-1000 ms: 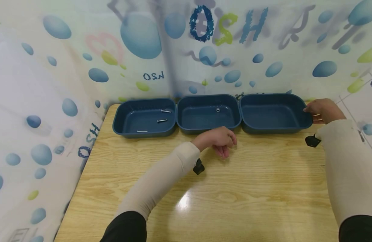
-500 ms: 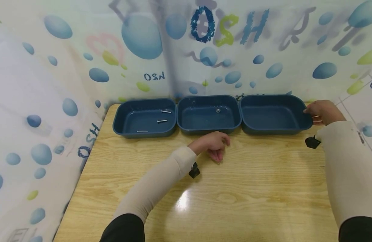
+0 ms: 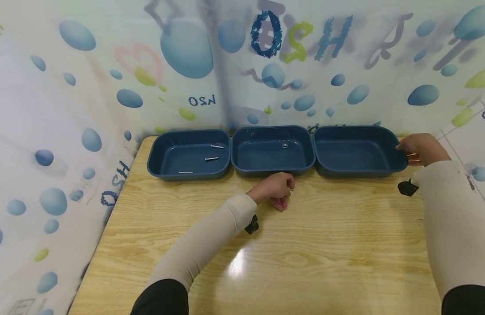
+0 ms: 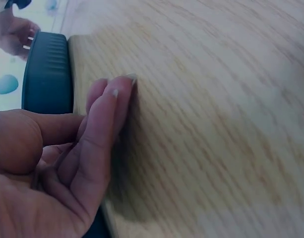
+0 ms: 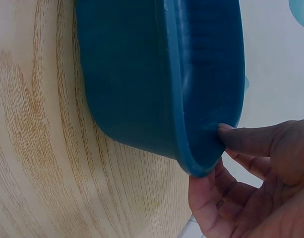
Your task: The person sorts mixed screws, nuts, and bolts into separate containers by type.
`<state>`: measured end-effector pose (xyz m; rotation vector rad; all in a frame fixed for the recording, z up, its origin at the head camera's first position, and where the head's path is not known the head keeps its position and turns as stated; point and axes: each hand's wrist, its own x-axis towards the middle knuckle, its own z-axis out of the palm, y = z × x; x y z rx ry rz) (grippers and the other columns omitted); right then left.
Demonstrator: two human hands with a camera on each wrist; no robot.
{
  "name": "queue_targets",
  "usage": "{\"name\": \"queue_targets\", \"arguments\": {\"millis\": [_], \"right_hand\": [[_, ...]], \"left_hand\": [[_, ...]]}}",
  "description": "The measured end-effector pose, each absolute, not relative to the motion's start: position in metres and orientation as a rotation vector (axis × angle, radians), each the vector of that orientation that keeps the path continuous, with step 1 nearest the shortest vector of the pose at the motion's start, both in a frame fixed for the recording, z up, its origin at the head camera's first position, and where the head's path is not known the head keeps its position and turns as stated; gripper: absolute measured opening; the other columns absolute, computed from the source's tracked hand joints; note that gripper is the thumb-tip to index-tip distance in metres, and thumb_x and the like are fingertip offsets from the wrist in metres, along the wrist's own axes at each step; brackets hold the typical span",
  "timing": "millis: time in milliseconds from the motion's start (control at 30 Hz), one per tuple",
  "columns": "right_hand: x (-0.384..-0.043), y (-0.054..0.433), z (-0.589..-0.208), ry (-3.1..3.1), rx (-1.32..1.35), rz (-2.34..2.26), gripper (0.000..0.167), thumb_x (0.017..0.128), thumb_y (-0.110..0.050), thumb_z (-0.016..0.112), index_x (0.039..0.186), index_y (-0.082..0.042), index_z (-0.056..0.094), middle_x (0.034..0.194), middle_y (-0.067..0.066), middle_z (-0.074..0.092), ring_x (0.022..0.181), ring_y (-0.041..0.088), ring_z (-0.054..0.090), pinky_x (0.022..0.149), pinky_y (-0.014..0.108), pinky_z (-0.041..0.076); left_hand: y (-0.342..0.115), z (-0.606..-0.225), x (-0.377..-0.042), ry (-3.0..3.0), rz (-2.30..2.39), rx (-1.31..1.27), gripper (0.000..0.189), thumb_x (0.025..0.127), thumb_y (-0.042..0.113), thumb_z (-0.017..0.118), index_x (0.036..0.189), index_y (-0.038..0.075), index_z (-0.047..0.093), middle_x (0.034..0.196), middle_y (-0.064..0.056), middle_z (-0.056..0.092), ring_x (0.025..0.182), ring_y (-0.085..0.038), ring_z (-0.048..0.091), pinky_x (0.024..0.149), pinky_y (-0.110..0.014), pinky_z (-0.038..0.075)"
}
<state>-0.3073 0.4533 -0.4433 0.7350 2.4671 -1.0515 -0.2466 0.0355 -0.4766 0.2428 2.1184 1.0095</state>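
My right hand pinches the right end of a blue plastic tray, thumb inside the rim and fingers outside. My left hand is over the table just in front of the middle tray. Its fingers are bent and close together in the left wrist view, with the thumb tip hidden behind them. A tiny pale glint shows at those fingertips in the head view; I cannot tell what it is. One small nut lies in the middle tray. Three bolts lie in the left tray.
The three trays stand in a row along the back of the wooden table. A patterned cloth hangs right behind them and down the left side.
My left hand has shifted left and slightly toward me, away from the front of the middle tray, and its fingers have drawn closer together. My right hand keeps its place on the right tray.
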Motion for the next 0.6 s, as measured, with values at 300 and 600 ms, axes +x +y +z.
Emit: {"name": "queue_targets", "arguments": {"millis": [300,600], "right_hand": [[-0.325,0.488,-0.478,2.53,0.676,-1.015,0.04,0.101,-0.028,0.049,0.128,0.002,0.045,0.084,0.001,0.057,0.073,0.019,0.06,0.063,0.033,0.055],[-0.327,0.491,-0.478,2.518,0.671,-1.05,0.04,0.099,-0.032,0.052,0.123,0.001,0.046,0.084,0.001,0.058,0.072,0.017,0.06,0.068,0.036,0.056]], "left_hand": [[0.039,-0.479,-0.244,2.139,1.041,0.271,0.009,0.095,0.0,0.059,0.089,0.003,0.052,0.059,-0.018,0.063,0.044,-0.023,0.061,0.047,-0.037,0.056],[0.04,-0.477,-0.244,2.149,1.044,0.278,0.007,0.095,-0.001,0.058,0.09,0.001,0.053,0.061,-0.021,0.064,0.044,-0.025,0.061,0.049,-0.038,0.056]]}}
